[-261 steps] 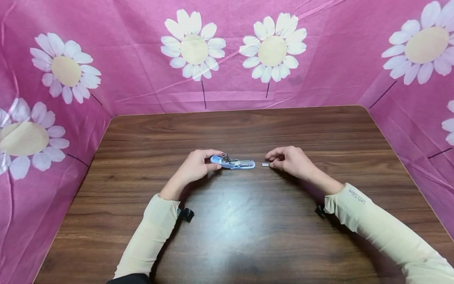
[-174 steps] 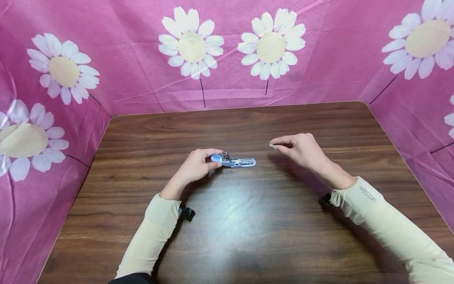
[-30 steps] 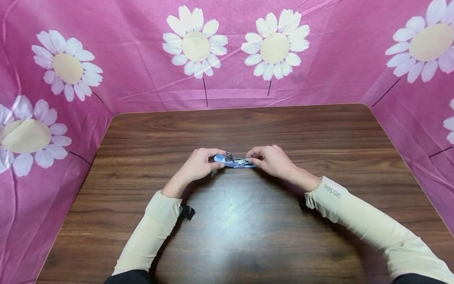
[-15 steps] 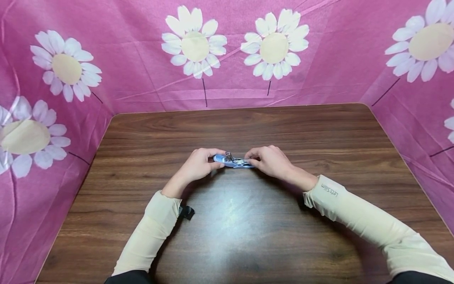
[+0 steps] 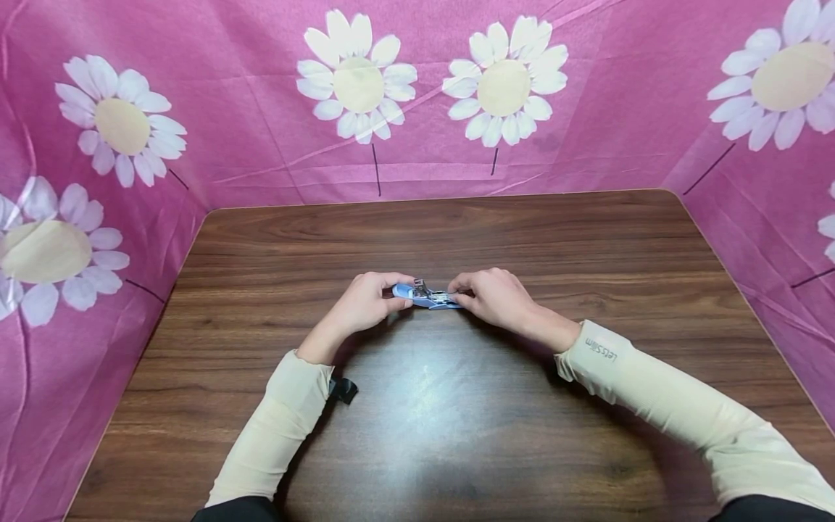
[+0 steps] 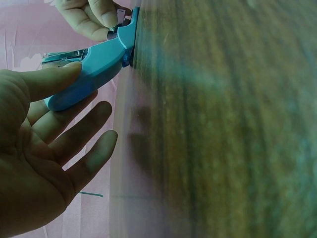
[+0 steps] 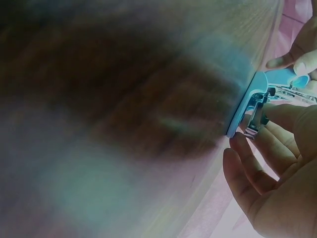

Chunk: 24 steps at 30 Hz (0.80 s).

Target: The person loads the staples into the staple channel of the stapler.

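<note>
Brown wood-grain desk (image 5: 424, 449), and the blue stapler (image 5: 427, 301) runs left-to-right between both hands, left hand (image 5: 365, 301) loosely pinching one end, right hand (image 5: 497, 297) in a tight pinch on the metal bit (image 7: 255, 119) at the other, so neither's nearer.

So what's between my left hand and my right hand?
The open blue stapler: in the head view it spans the gap, left hand gripping one end, right hand at the other.

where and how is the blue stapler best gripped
Likely the smooth, rounded end of the stapler, from the person's left, pinched across its sides as the left hand does: exposed metal parts line the top, and the right hand occupies the opposite end.
</note>
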Each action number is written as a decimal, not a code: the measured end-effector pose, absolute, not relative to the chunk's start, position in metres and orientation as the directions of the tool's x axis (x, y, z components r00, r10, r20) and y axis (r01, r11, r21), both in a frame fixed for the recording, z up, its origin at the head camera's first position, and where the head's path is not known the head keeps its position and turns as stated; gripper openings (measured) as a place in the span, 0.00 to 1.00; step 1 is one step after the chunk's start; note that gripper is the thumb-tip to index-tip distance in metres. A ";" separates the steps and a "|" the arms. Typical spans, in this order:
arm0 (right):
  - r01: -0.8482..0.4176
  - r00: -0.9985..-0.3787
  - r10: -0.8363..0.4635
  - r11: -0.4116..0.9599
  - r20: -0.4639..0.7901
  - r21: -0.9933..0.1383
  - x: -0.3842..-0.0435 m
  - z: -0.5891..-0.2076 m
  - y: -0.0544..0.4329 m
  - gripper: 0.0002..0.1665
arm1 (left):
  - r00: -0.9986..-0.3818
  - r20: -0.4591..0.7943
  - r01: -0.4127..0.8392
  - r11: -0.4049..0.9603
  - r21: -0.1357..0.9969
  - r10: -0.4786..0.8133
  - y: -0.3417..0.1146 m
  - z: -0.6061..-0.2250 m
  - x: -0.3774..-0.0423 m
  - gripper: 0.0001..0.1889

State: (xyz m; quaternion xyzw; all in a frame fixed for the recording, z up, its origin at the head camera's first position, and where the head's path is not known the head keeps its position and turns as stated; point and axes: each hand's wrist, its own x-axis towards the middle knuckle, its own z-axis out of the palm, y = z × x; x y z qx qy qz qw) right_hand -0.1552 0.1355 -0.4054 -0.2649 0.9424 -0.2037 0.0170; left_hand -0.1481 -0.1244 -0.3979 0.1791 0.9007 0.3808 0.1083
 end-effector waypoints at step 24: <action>-0.494 -0.856 -0.514 0.785 0.051 -0.373 -0.156 -0.405 0.136 0.10 | -0.911 -0.075 0.224 0.641 0.734 0.405 -0.125 -0.398 -0.148 0.19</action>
